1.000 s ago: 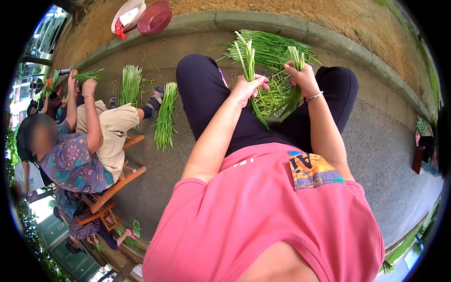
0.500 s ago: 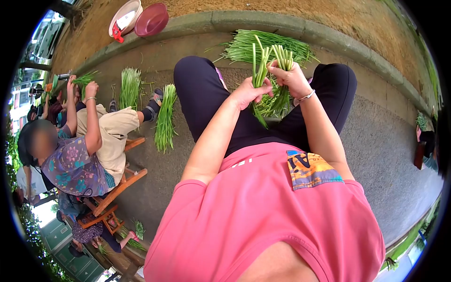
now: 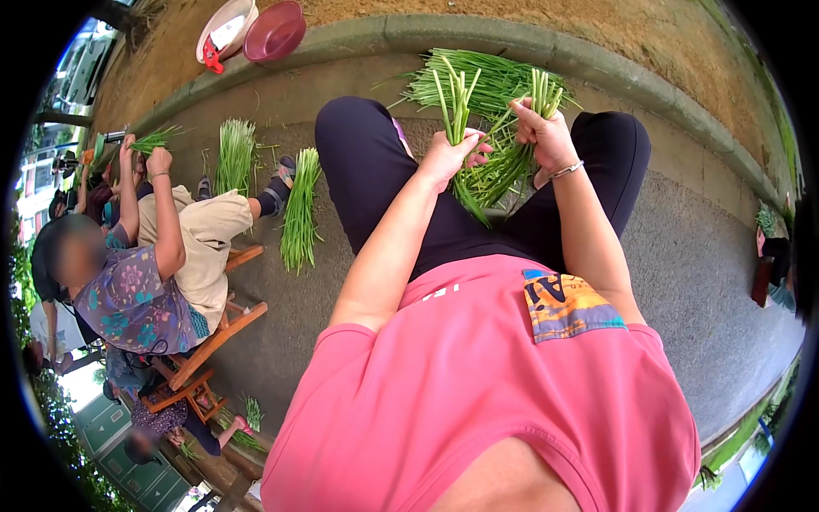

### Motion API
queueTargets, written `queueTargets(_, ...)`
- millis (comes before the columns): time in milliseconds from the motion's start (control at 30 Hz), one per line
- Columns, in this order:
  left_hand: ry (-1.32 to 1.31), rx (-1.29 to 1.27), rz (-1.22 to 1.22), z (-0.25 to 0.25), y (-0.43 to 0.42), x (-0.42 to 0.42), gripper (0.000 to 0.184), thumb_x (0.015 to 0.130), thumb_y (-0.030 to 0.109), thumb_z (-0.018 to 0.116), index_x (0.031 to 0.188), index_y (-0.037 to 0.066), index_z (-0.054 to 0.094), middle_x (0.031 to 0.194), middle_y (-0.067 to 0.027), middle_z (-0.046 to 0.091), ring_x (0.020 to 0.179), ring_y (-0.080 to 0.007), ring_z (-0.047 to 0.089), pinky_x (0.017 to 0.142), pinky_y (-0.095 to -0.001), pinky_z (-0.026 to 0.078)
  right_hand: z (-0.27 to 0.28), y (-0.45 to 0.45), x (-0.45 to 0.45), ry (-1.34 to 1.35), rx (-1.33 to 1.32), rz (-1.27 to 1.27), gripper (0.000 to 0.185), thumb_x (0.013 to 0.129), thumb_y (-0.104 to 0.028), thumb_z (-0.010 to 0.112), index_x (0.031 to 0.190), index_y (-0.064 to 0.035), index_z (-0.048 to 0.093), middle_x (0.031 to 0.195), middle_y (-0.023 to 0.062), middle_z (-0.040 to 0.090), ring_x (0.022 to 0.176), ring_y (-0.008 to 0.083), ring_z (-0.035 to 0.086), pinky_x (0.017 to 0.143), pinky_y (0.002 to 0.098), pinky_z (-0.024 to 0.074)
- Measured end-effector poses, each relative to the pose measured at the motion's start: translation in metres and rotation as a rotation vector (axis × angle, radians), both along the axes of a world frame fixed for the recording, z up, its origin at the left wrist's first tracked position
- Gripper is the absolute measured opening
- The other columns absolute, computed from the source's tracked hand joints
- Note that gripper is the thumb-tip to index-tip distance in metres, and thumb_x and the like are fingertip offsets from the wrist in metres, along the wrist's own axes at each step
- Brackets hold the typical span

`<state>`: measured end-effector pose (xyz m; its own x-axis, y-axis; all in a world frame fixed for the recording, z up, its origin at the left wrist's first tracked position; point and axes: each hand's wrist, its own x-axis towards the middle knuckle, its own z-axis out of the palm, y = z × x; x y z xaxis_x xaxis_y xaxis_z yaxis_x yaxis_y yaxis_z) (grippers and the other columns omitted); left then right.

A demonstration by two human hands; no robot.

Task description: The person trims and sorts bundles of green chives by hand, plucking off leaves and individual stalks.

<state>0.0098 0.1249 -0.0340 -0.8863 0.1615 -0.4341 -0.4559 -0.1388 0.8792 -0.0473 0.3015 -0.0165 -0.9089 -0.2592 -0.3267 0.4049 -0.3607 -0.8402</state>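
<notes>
My left hand (image 3: 452, 160) is closed round a small bunch of long green stalks (image 3: 457, 107), their pale ends pointing up and their leafy ends hanging between my knees. Opposite it, my right hand (image 3: 548, 136) grips another bunch (image 3: 544, 92), also pale ends up. A gap separates the two hands. Loose green stalks (image 3: 490, 177) lie below and between them. Beyond my hands, a larger pile of green stalks (image 3: 486, 81) rests on the ground near the kerb.
Two more bundles (image 3: 235, 158) (image 3: 300, 213) lie on the pavement at the left. A person (image 3: 136, 294) sits there on a wooden chair (image 3: 222, 341), holding stalks. Two basins (image 3: 275, 32) stand beyond the kerb (image 3: 478, 34). Other people are at the lower left and far right.
My hands came together over the stalks half a second ago and have since moved apart, each still holding its bunch. Stalks now trail between them.
</notes>
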Motion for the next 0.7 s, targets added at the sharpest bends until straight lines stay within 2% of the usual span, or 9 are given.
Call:
queueTargets(133, -0.006, -0.002, -0.002, -0.003, 0.000, 0.000, 0.024, 0.089, 0.016, 0.047, 0.104, -0.001, 0.055, 0.094, -0.0135, 0.061, 0.078, -0.0156, 0.061, 0.065, -0.0252, 0.048, -0.002, 0.001, -0.001, 0.004, 0.016, -0.021, 0.010, 0.079, -0.013, 0.062, 0.078, -0.0066, 0.054, 0.052, -0.0048, 0.041, 0.042, 0.0051, 0.033, 0.042, 0.0218, 0.0315)
queueTargets(200, 0.106, 0.028, 0.046, -0.009, 0.001, -0.001, 0.025, 0.089, 0.013, 0.045, 0.108, -0.001, 0.054, 0.096, -0.0135, 0.061, 0.084, -0.0174, 0.061, 0.074, -0.0268, 0.048, -0.002, 0.002, -0.002, 0.003, 0.027, -0.039, 0.011, 0.079, -0.013, 0.063, 0.077, -0.0070, 0.054, 0.051, -0.0050, 0.040, 0.042, 0.0050, 0.033, 0.042, 0.0220, 0.0315)
queueTargets(300, 0.121, -0.029, 0.102, -0.010, -0.001, -0.003, 0.026, 0.089, 0.010, 0.044, 0.110, -0.002, 0.053, 0.098, -0.0128, 0.060, 0.089, -0.0184, 0.059, 0.080, -0.0274, 0.047, -0.005, 0.005, -0.006, 0.002, 0.036, -0.090, 0.012, 0.079, -0.014, 0.064, 0.077, -0.0073, 0.054, 0.051, -0.0053, 0.040, 0.041, 0.0050, 0.033, 0.042, 0.0221, 0.0314)
queueTargets(500, 0.200, -0.088, 0.093, -0.008, 0.001, -0.002, 0.025, 0.087, 0.006, 0.047, 0.109, -0.003, 0.054, 0.096, -0.0122, 0.061, 0.089, -0.0170, 0.059, 0.079, -0.0257, 0.047, -0.008, 0.005, -0.006, 0.014, 0.054, -0.104, 0.013, 0.078, -0.015, 0.065, 0.074, -0.0076, 0.055, 0.052, -0.0049, 0.042, 0.041, 0.0050, 0.034, 0.041, 0.0213, 0.0308)
queueTargets(600, 0.208, -0.130, 0.044, -0.001, 0.003, -0.001, 0.025, 0.087, 0.006, 0.047, 0.109, -0.003, 0.054, 0.094, -0.0116, 0.062, 0.089, -0.0161, 0.059, 0.078, -0.0252, 0.047, -0.006, -0.001, -0.002, 0.056, 0.149, -0.067, 0.014, 0.079, -0.016, 0.064, 0.077, -0.0085, 0.052, 0.052, -0.0060, 0.039, 0.042, 0.0042, 0.031, 0.043, 0.0212, 0.0300)
queueTargets(633, 0.208, -0.130, 0.043, 0.000, 0.004, 0.000, 0.025, 0.087, 0.006, 0.047, 0.109, -0.003, 0.054, 0.094, -0.0116, 0.062, 0.089, -0.0161, 0.059, 0.078, -0.0252, 0.047, -0.006, -0.003, 0.000, 0.075, 0.141, -0.063, 0.014, 0.078, -0.016, 0.065, 0.074, -0.0080, 0.054, 0.052, -0.0054, 0.042, 0.042, 0.0043, 0.034, 0.042, 0.0205, 0.0301)
queueTargets(700, 0.219, -0.027, 0.024, 0.002, 0.007, 0.002, 0.025, 0.087, 0.006, 0.048, 0.109, -0.003, 0.054, 0.093, -0.0106, 0.062, 0.087, -0.0151, 0.060, 0.077, -0.0246, 0.047, -0.007, -0.007, 0.001, 0.098, 0.130, -0.056, 0.013, 0.078, -0.015, 0.065, 0.071, -0.0074, 0.056, 0.052, -0.0049, 0.044, 0.042, 0.0044, 0.037, 0.040, 0.0200, 0.0305)
